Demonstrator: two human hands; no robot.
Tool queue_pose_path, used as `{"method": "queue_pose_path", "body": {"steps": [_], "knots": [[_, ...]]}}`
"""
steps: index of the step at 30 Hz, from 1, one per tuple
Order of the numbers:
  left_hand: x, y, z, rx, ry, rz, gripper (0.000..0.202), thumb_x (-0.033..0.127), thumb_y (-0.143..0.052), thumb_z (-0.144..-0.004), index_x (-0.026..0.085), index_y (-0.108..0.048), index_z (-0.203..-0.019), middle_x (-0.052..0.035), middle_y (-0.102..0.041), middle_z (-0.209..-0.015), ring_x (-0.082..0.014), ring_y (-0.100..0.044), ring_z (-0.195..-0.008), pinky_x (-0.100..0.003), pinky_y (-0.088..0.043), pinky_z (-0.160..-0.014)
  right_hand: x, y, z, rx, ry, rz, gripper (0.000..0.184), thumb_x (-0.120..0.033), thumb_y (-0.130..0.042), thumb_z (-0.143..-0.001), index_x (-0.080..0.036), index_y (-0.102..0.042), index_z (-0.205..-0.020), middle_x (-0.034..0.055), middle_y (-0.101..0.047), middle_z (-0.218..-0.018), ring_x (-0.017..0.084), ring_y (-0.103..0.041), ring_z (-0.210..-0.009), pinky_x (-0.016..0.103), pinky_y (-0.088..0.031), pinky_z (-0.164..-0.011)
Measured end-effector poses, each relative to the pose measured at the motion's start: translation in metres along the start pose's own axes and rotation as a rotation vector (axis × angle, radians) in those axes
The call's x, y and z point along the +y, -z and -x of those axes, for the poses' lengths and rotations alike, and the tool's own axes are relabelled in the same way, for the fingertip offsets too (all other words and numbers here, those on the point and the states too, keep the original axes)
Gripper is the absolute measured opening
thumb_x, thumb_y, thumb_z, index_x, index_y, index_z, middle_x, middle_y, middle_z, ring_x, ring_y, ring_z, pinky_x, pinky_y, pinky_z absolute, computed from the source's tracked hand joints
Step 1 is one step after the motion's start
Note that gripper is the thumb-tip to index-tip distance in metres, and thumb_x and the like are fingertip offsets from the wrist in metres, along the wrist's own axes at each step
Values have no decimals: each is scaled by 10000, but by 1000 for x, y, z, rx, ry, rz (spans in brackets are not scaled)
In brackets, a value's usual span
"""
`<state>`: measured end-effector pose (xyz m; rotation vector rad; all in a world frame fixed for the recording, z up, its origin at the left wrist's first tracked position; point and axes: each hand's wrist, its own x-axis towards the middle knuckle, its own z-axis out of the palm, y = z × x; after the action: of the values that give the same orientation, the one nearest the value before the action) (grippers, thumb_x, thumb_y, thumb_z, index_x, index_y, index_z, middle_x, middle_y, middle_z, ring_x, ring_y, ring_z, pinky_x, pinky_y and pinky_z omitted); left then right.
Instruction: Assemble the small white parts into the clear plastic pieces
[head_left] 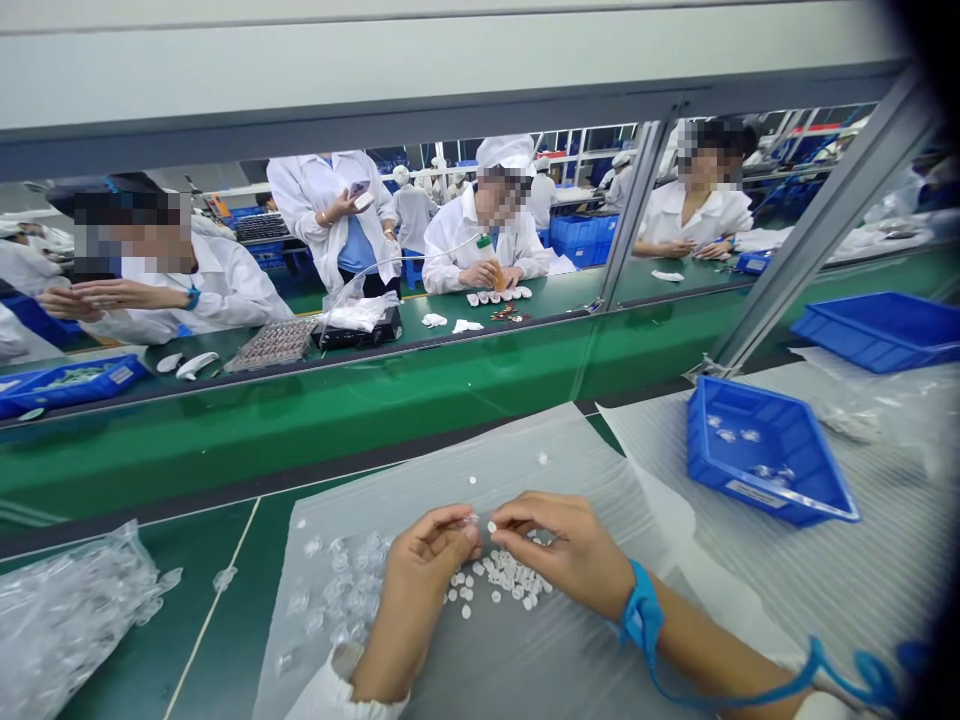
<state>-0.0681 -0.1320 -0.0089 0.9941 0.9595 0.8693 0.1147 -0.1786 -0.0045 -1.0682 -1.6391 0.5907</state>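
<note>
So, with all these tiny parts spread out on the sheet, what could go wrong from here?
The loose white discs lie right beside the clear plastic pieces on the grey sheet, so the two might get mixed. A stray disc sits well away from the pile and could be missed. The cord of the blue wrist strap trails across the sheet and might snag.

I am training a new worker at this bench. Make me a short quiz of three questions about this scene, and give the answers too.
1. On which wrist is the blue strap, left or right?
2. True or false: the blue plastic tray holds small clear parts.
3. Fill in the colour: the small discs piled on the translucent sheet are ____.

Key: 1. right; 2. true; 3. white.
</note>
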Motion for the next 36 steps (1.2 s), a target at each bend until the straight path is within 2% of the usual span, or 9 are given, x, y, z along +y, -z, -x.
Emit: {"method": "queue_pose_path", "body": {"steps": [2, 7, 11, 15, 19, 22, 25, 31, 36], "knots": [[-1, 1, 0, -20, 20, 6, 367, 344, -865, -690, 143, -727, -965, -43, -746, -788, -154, -689, -758, -248, -558, -762, -1, -1, -1, -2, -59, -31, 114, -177, -671, -876, -207, -743, -960, 32, -723, -845, 139, -677, -736, 235, -568, -666], [-2, 0, 1, -31, 41, 25, 406, 357, -880, -663, 146, -717, -969, -56, -769, -820, -177, -718, -804, -270, -571, -807, 3, -6, 0, -68, -218, -56, 250, -228, -580, -931, -215, -711, -1143, 62, -665, -917, 168, -658, -819, 277, -564, -703], [-2, -1, 1, 25, 25, 12, 443, 379, -888, -635, 140, -717, -966, -77, -780, -817, -209, -737, -826, -301, -583, -813, 8, -9, 2, -78, -392, -177, 203, -307, -603, -925, -179, -732, -1015, 78, -670, -946, 179, -676, -793, 311, -579, -723], [0, -4, 1, 65, 8, 4, 458, 378, -878, -640, 131, -710, -987, -101, -791, -838, -231, -747, -855, -320, -582, -838, 9, -12, 3, -37, -564, -378, 224, -368, -672, -886, -163, -692, -973, 68, -724, -847, 213, -712, -823, 342, -582, -779], [2, -3, 1, 38, 22, -30, 458, 376, -864, -662, 132, -697, -1011, -116, -795, -868, -245, -747, -891, -320, -576, -848, 10, -13, 4, -17, -572, -451, 282, -391, -692, -871, -167, -702, -1041, 75, -747, -892, 223, -722, -862, 362, -583, -831], [0, -1, 0, 41, 20, -54, 458, 386, -855, -674, 138, -689, -1022, -112, -796, -864, -236, -747, -865, -322, -572, -845, 10, -13, 3, -9, -497, -354, 190, -354, -682, -880, -188, -735, -956, 67, -729, -929, 216, -709, -885, 337, -581, -813], [-3, 1, -1, 40, 9, -69, 449, 388, -847, -684, 141, -684, -1022, -107, -795, -866, -239, -744, -883, -322, -568, -847, 8, -13, 1, 55, -441, -320, 146, -329, -694, -866, -197, -745, -902, 55, -686, -959, 192, -693, -832, 316, -594, -757], [-6, 0, 0, 31, -42, -94, 390, 373, -829, -707, 151, -689, -996, -75, -785, -800, -223, -741, -835, -290, -567, -796, 4, -20, 3, 97, -575, -514, 221, -364, -766, -806, -173, -746, -914, 46, -735, -798, 182, -705, -754, 306, -596, -742], [-7, -4, 0, 53, -111, -122, 345, 348, -851, -668, 148, -719, -916, -64, -767, -788, -207, -724, -782, -282, -581, -742, 3, -25, 6, 102, -584, -555, 250, -366, -790, -783, -177, -755, -942, 52, -752, -833, 187, -706, -775, 306, -593, -747]]}}
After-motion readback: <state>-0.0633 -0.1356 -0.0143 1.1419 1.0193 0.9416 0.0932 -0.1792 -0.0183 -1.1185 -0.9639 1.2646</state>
